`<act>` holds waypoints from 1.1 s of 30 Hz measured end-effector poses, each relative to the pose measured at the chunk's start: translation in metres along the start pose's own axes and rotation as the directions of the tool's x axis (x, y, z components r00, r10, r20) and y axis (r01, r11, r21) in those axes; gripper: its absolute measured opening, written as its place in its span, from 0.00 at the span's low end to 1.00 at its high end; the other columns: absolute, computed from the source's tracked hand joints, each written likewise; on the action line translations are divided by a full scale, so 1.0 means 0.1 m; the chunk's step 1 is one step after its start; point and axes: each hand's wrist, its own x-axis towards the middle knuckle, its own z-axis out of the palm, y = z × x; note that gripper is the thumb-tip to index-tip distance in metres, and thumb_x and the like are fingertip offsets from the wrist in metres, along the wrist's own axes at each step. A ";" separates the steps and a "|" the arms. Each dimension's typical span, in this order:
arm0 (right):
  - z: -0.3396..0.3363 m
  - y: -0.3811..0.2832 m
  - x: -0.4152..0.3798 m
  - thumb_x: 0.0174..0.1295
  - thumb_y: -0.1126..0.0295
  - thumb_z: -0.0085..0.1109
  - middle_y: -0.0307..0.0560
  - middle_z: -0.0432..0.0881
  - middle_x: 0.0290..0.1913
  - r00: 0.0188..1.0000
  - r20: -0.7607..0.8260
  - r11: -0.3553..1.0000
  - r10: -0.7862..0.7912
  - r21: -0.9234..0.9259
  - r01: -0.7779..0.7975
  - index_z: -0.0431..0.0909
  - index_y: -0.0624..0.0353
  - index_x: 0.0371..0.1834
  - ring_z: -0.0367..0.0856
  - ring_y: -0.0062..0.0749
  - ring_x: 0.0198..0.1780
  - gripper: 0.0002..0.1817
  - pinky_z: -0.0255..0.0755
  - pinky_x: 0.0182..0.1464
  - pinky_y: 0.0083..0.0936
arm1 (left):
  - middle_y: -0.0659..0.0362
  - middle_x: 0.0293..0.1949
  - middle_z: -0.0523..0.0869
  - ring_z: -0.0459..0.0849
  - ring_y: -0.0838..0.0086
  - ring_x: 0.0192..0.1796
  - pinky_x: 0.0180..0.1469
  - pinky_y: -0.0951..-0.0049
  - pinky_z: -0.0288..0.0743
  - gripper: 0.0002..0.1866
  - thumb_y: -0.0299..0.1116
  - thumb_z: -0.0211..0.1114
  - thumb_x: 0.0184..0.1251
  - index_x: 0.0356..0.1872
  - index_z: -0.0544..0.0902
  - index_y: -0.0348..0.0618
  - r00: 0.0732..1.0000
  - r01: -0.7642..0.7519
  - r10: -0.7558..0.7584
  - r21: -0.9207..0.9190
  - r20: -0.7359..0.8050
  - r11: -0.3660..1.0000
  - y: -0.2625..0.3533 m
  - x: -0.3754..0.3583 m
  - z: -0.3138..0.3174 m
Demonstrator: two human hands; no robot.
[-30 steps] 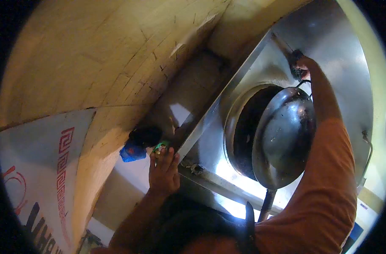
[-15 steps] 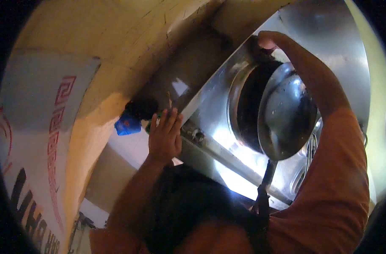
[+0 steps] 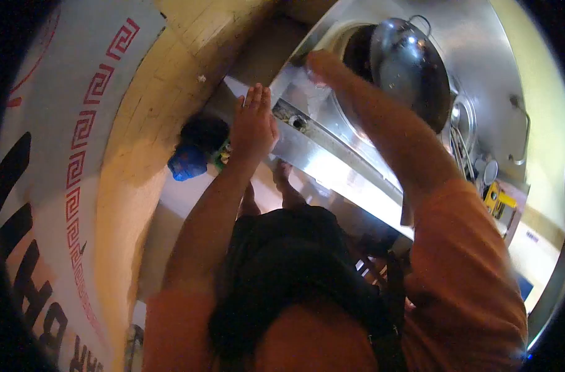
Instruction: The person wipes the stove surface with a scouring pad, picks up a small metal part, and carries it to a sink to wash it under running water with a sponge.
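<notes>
My right hand (image 3: 323, 67) is over the left part of the metal counter (image 3: 481, 56), bent in a closed shape and blurred; a pale, unclear patch lies just below it. Behind my right forearm a large dark wok (image 3: 411, 77) stands tilted against a round metal-rimmed opening. My left hand (image 3: 255, 121) is held near the counter's left corner with its fingers stretched out, and nothing is in it. A small round drain or fitting (image 3: 298, 123) sits in the counter's front channel, right of my left hand.
On the floor to the left lie a blue bag (image 3: 187, 162) and a dark bundle (image 3: 205, 131). Ladles (image 3: 461, 146) rest right of the wok, with a yellow packet (image 3: 498, 198) on a shelf beyond. A lettered panel (image 3: 47, 186) fills the far left.
My right hand has moved from the counter's far edge down and left, nearer to me. My left hand has risen slightly in view. The camera view has shifted, showing more shelf and floor.
</notes>
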 end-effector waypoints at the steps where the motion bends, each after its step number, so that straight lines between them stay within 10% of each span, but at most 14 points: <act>1: 0.03 -0.21 -0.14 0.41 0.73 0.63 0.56 0.84 0.31 0.994 0.013 0.986 0.111 0.123 -0.112 0.84 0.62 0.26 0.85 0.48 0.38 0.08 0.80 0.38 0.40 | 0.41 0.65 0.66 0.64 0.52 0.68 0.70 0.53 0.53 0.30 0.34 0.53 0.59 0.63 0.65 0.30 1.000 0.014 -0.014 -0.005 0.011 1.000 0.03 -0.04 0.00; 4: 0.21 -0.60 -0.63 0.42 0.74 0.62 0.56 0.84 0.33 0.940 -0.141 0.919 0.312 0.297 -0.260 0.84 0.60 0.32 0.85 0.48 0.40 0.11 0.80 0.40 0.40 | 0.40 0.65 0.65 0.62 0.50 0.68 0.70 0.54 0.53 0.27 0.33 0.50 0.62 0.62 0.66 0.29 1.000 -0.013 0.014 0.053 -0.026 0.999 0.13 -0.15 -0.04; 10: 0.59 -0.73 -1.44 0.46 0.72 0.61 0.55 0.82 0.47 0.859 0.054 0.625 0.509 0.662 -0.412 0.81 0.51 0.49 0.81 0.48 0.50 0.22 0.74 0.52 0.43 | 0.43 0.70 0.59 0.54 0.55 0.74 0.74 0.58 0.43 0.29 0.34 0.49 0.65 0.66 0.62 0.30 0.992 -0.077 0.061 0.151 0.108 0.986 0.26 -0.46 0.00; 18: 1.65 -0.78 -2.45 0.47 0.73 0.57 0.53 0.78 0.53 0.475 -0.293 0.500 0.830 0.767 -0.401 0.81 0.51 0.49 0.77 0.46 0.53 0.22 0.70 0.57 0.35 | 0.44 0.69 0.60 0.55 0.55 0.73 0.74 0.60 0.45 0.27 0.34 0.48 0.67 0.65 0.63 0.30 0.956 -0.101 0.024 0.253 0.291 0.962 0.47 -0.52 0.01; 21: 1.62 -0.73 -2.90 0.47 0.75 0.54 0.53 0.79 0.51 0.418 -0.047 0.227 0.907 0.892 -0.392 0.80 0.53 0.50 0.78 0.47 0.51 0.23 0.71 0.55 0.35 | 0.43 0.67 0.65 0.60 0.53 0.70 0.72 0.59 0.51 0.25 0.33 0.50 0.65 0.62 0.67 0.30 0.955 -0.119 0.042 0.248 0.295 0.961 0.59 -0.55 -0.02; 23: 2.87 -0.44 -2.73 0.49 0.72 0.55 0.54 0.80 0.49 0.377 -0.161 0.232 0.912 0.961 -0.149 0.81 0.54 0.48 0.80 0.50 0.48 0.20 0.70 0.57 0.36 | 0.41 0.62 0.69 0.65 0.50 0.66 0.70 0.57 0.56 0.22 0.31 0.52 0.62 0.56 0.73 0.30 0.954 -0.166 0.105 0.205 0.281 0.965 0.66 -0.60 -0.04; 26: 2.46 -0.14 -3.59 0.47 0.67 0.62 0.51 0.81 0.46 0.376 -0.119 0.296 0.919 0.838 -0.459 0.84 0.48 0.43 0.79 0.47 0.49 0.17 0.71 0.56 0.35 | 0.38 0.58 0.73 0.69 0.46 0.62 0.68 0.55 0.59 0.20 0.29 0.55 0.58 0.50 0.76 0.30 0.897 -0.398 0.317 0.251 0.308 0.883 0.53 -0.63 0.18; 28: 2.63 0.14 -3.99 0.46 0.61 0.67 0.49 0.81 0.46 0.385 -0.114 0.322 0.916 0.781 -0.535 0.85 0.44 0.41 0.78 0.46 0.50 0.16 0.72 0.56 0.36 | 0.38 0.57 0.73 0.69 0.45 0.62 0.68 0.55 0.59 0.20 0.30 0.55 0.60 0.51 0.75 0.29 0.965 -0.141 0.099 0.163 0.242 0.977 0.99 -0.68 0.07; 33: 3.41 1.05 -4.92 0.55 0.63 0.60 0.47 0.81 0.48 0.298 0.223 0.045 0.928 0.728 -0.684 0.83 0.38 0.47 0.79 0.44 0.51 0.15 0.73 0.56 0.36 | 0.38 0.59 0.71 0.67 0.46 0.64 0.66 0.57 0.61 0.21 0.36 0.51 0.68 0.54 0.72 0.28 0.974 -0.080 0.023 0.245 0.226 0.966 1.38 -0.87 0.33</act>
